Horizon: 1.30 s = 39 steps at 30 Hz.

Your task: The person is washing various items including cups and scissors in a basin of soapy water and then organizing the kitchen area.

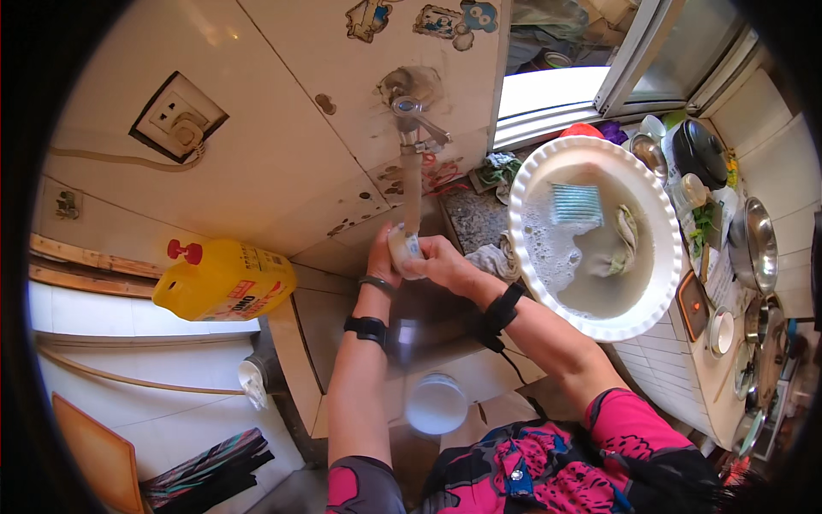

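Observation:
Both hands are together just below the mouth of a translucent hose (411,186) fitted to a metal wall tap (411,115). Between them is a small white object with blue marks (404,250), perhaps a cup; its exact kind is unclear. My left hand (382,254) supports its left side. From the right, my right hand (444,260) grips it, thumb across the front. Below the hands lies a dark sink basin (424,321). To the right, a white scalloped-rim basin (523,257) holds cloudy, sudsy water, a blue-green striped cloth (577,204) and a crumpled pale cloth (623,244).
A yellow detergent jug (225,283) with a red cap stands left of the sink. A white bucket (437,405) is below its front edge. A grey rag (491,259) lies beside the basin. Pots, including a black lidded pot (701,153), and metal bowls crowd the right counter.

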Motion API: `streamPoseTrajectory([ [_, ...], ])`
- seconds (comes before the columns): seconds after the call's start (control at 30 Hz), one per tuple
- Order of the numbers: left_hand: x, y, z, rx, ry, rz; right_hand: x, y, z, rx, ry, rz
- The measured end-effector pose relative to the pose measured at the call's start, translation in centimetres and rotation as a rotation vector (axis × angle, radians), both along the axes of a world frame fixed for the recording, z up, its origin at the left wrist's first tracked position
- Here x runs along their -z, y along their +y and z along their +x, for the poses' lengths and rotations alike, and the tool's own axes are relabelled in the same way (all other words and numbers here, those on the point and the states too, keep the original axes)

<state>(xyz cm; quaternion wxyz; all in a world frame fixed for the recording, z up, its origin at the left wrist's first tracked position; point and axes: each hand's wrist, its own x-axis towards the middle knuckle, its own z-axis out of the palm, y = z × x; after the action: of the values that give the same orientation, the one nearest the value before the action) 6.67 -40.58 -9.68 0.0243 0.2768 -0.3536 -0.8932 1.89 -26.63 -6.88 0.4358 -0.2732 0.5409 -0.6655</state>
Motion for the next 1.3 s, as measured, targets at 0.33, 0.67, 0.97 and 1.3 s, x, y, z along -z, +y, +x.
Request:
streamPoseTrajectory([
  [0.33, 0.8, 3.9, -0.7, -0.279, 0.031, -0.082, 1.8, -1.0, 0.6, 0.208, 0.832, 0.377],
  [0.67, -2.6, 1.9, 1.5, -0.045, -0.274, -0.228, 0.3, 1.5, 0.8, -0.017, 1.453, 0.496],
  [0.97, -3.9, 1.3, 2.0, 0.045, -0.303, -0.018, -0.2, 2.1, 0.9, 0.188, 1.657, 0.190],
  [1.3, -4.5, 0.9, 3.3, 0.024, -0.383, -0.345, -1.2, 3.4, 2.6, 0.133, 1.496, 0.306],
])
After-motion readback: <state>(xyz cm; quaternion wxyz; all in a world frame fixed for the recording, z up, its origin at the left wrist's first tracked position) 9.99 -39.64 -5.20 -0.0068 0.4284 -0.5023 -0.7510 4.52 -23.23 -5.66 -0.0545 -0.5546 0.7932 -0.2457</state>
